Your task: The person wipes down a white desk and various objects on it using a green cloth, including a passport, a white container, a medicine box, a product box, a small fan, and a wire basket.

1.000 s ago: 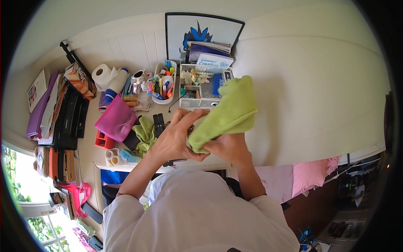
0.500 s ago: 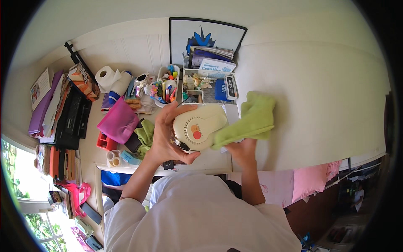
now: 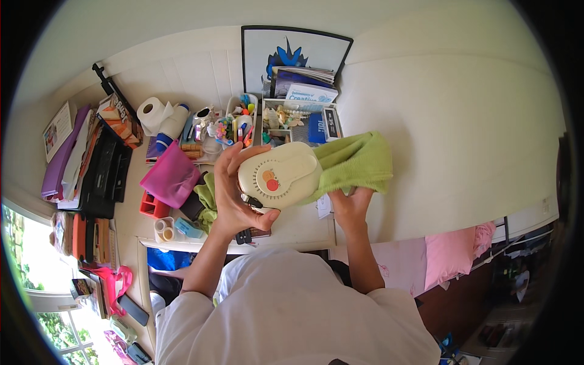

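Note:
A cream, rounded plastic device (image 3: 298, 167) is held up over the desk; its exact kind I cannot tell. On its top are a ring of dark tick marks and a red and orange picture. My left hand (image 3: 228, 188) grips its left end, thumb below and fingers above, with a dark part showing near the thumb. A green cloth (image 3: 359, 161) lies against the device's right side, draping away to the right. My right hand (image 3: 351, 207) pinches the cloth's lower edge, its fingertips partly hidden by the fabric.
Behind my hands stand a white organizer (image 3: 286, 137) and a framed picture (image 3: 295, 52). To the left are a pink pouch (image 3: 172, 175), a second green cloth (image 3: 207, 201), a red holder (image 3: 154, 205) and a paper roll (image 3: 151, 114). A white wall (image 3: 462, 146) rises on the right.
The device has shifted slightly left and turned so more of its top shows. The green cloth has spread and moved up along its right side, with my right hand following.

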